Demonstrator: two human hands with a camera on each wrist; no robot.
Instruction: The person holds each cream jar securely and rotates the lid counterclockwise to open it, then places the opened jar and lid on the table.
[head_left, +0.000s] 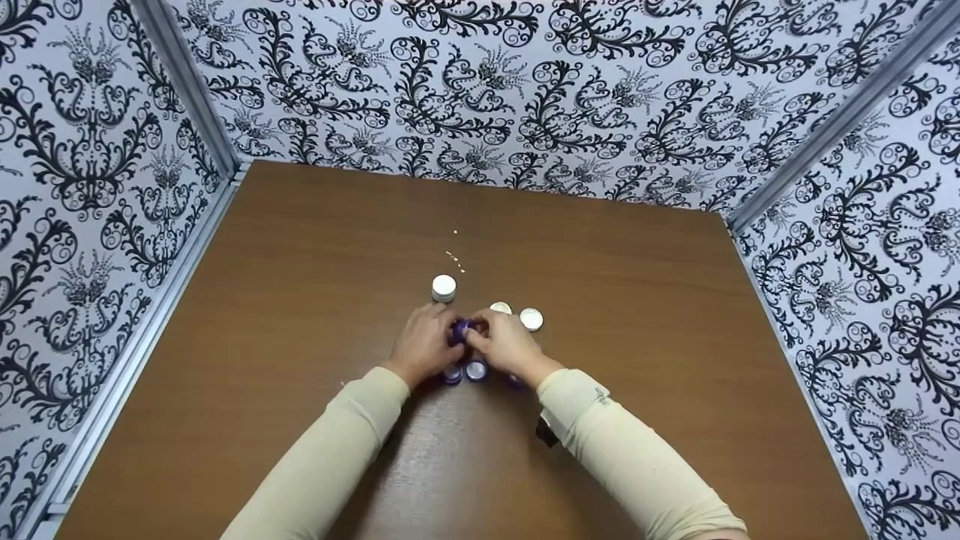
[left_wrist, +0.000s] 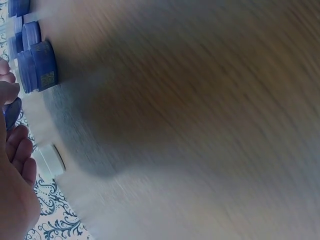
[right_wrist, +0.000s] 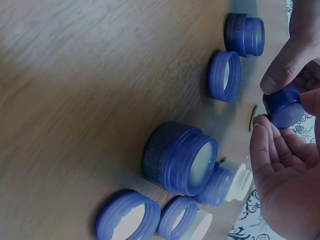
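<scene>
Two bare hands meet over a brown wooden tabletop (head_left: 300, 285), in a head-camera view. Between them is a small purple jar (right_wrist: 277, 104), bluer in the wrist views, raised off the surface. The left hand (head_left: 426, 337) grips it with the thumb pressed to its side; the right hand (head_left: 510, 345) pinches it with thumb and fingers. No lettering can be read on this jar.

Near the hands, a standing jar (right_wrist: 242, 35) has faint printing on its side, including what seem to be capital letters, too blurred to read as a word. In the left wrist view, what looks like the same jar bears a small gold square resembling a code. A larger open jar (right_wrist: 155, 155) carries dense small print, also illegible, and shows a pale inside. Two purple lids (right_wrist: 103, 212) with white linings lie beside it; another purple lid (right_wrist: 216, 77) lies beside the standing jar.

Beyond the hands are a white stack (head_left: 443, 288) at left and two white round pieces (head_left: 531, 319) at right, apparently unmarked from above.
</scene>
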